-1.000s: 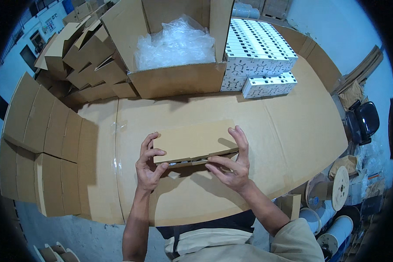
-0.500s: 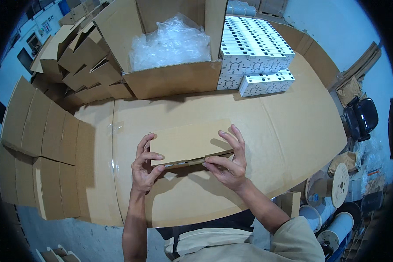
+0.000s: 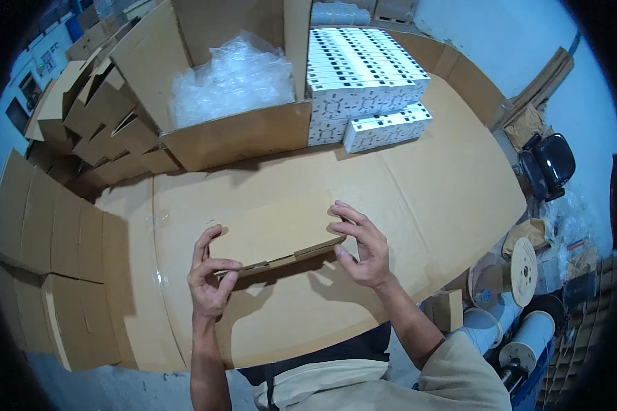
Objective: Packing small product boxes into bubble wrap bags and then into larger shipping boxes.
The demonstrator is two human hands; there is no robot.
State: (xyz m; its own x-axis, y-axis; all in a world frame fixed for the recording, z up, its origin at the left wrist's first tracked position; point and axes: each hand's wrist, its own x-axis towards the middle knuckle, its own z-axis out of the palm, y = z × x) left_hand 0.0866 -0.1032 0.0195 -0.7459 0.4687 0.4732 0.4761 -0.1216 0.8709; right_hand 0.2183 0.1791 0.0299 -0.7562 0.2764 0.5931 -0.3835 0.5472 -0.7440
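A flat, plain brown cardboard box (image 3: 277, 229) lies between my hands above the cardboard-covered table, its long front edge toward me. My left hand (image 3: 211, 277) grips its left end, fingers around the side and thumb at the front corner. At the right end my right hand (image 3: 365, 250) holds the box, with its fingers along the side and the thumb by the front corner. The front flap is tucked in along most of the edge, with small notches showing. What is inside the box is hidden.
Behind stands a large open carton (image 3: 236, 140) with clear plastic bags (image 3: 233, 82). White patterned boxes (image 3: 367, 75) are stacked beside it. Brown boxes (image 3: 51, 226) line the left edge, and folded open boxes (image 3: 106, 116) pile up behind them. Cable spools (image 3: 523, 272) stand at the right.
The front flap, which was partly out under my fingers, now sits closer against the edge. My right thumb has moved outward to the corner. The whole view has shifted slightly.
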